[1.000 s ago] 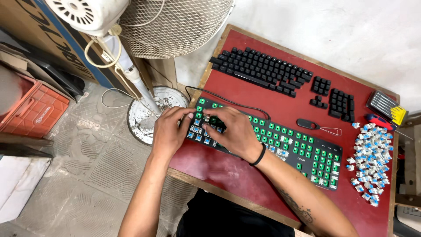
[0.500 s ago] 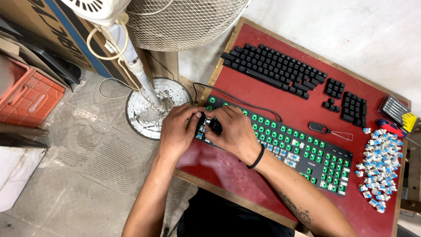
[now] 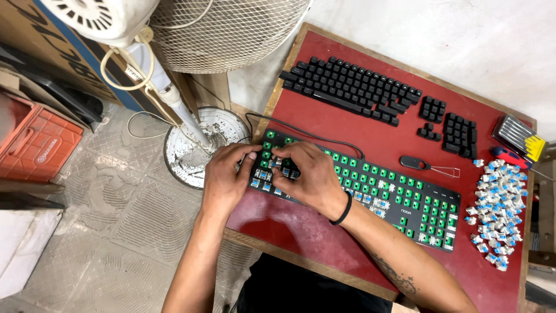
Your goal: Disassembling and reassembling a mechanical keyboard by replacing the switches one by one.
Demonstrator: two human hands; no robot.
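Overhead view from a head camera onto a small red table [image 3: 324, 116] with a wooden edge.

Lying across the near middle of the table: a black keyboard frame [image 3: 370, 188] with its keycaps off, showing rows of green sockets and a few blue switches at the left end. Resting on that left end: both bare hands. Left hand [image 3: 227, 177] curled over the near-left corner of the frame, fingers bent and touching the board; whether anything is pinched inside cannot be told. Right hand [image 3: 307, 174], with a black band at the wrist, pressed down just beside it, fingertips bunched together over a blue switch; hard to tell whether the switch is actually pinched or only touched.

Trailing from the frame's far edge: a black cable [image 3: 301, 128].

Further back on the table: black keycaps [image 3: 350, 90] laid out in keyboard order, with two smaller groups to their right. Between those and the frame: a wire keycap puller [image 3: 428, 167] with a black handle. Along the right edge: a heap of loose blue switches [image 3: 495, 214], and beyond it a set of small screwdriver bits [image 3: 517, 134].

To the left, on the concrete floor: a white pedestal fan [image 3: 191, 64] on a round base, and further left an orange plastic crate [image 3: 35, 145].
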